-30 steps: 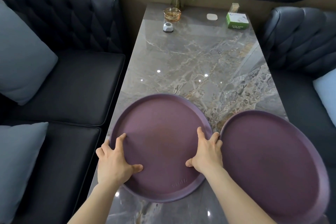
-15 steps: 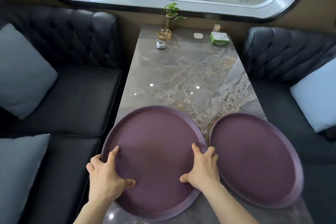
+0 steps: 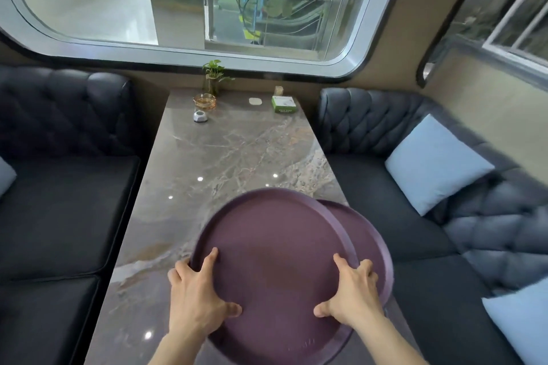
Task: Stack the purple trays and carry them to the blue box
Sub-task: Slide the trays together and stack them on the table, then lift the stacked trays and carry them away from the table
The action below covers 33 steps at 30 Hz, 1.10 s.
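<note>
1. The left hand [image 3: 195, 299] and right hand [image 3: 353, 295] each clasp a side rim of the upper purple tray [image 3: 272, 261], thumbs on its inner face, fingers curled around the edge.
2. This tray overlaps the second purple tray [image 3: 370, 249], which shows only as a crescent at the right.
3. Both are at the near end of the marble table [image 3: 231, 151].
4. At the far end stand an amber ashtray [image 3: 204, 101], a potted plant [image 3: 214, 75] and a green box [image 3: 283, 104].

Lower tray [image 3: 369, 243] mostly hidden under upper tray [image 3: 275, 261]; upper tray's near edge cut off.
</note>
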Tool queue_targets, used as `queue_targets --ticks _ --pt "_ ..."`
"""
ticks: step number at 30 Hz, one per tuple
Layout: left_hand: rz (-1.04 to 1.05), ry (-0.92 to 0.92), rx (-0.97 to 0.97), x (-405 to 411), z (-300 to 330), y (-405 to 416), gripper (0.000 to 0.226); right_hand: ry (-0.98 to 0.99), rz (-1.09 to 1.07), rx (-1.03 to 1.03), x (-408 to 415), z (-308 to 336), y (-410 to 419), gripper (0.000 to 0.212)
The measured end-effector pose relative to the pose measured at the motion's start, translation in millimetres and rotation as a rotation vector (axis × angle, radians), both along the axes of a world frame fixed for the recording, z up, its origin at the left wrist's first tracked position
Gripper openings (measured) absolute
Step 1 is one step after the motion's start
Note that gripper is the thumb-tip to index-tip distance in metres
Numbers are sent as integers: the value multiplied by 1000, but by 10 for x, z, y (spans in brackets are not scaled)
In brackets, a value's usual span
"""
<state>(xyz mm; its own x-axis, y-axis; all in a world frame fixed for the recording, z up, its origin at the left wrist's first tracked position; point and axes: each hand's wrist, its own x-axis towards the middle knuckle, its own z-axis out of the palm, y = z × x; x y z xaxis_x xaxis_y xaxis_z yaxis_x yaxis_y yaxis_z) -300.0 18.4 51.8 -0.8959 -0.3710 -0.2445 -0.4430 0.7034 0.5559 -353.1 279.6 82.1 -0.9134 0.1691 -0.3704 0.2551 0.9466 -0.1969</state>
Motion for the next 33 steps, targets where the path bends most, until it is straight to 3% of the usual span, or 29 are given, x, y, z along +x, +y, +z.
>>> queue_targets --ticks 13,24,33 --pt "-6 -118 -29 -922 -480 1654 128 -58 -36 -16 -895 -572 1678 120" --pt "68 -220 -132 -1249 -793 1881 124 -86 31 -59 -1401 -1095 1836 107" --pt "83 -175 -94 -1234 -938 1881 122 -15 -1 -45 -1498 -1211 1823 110"
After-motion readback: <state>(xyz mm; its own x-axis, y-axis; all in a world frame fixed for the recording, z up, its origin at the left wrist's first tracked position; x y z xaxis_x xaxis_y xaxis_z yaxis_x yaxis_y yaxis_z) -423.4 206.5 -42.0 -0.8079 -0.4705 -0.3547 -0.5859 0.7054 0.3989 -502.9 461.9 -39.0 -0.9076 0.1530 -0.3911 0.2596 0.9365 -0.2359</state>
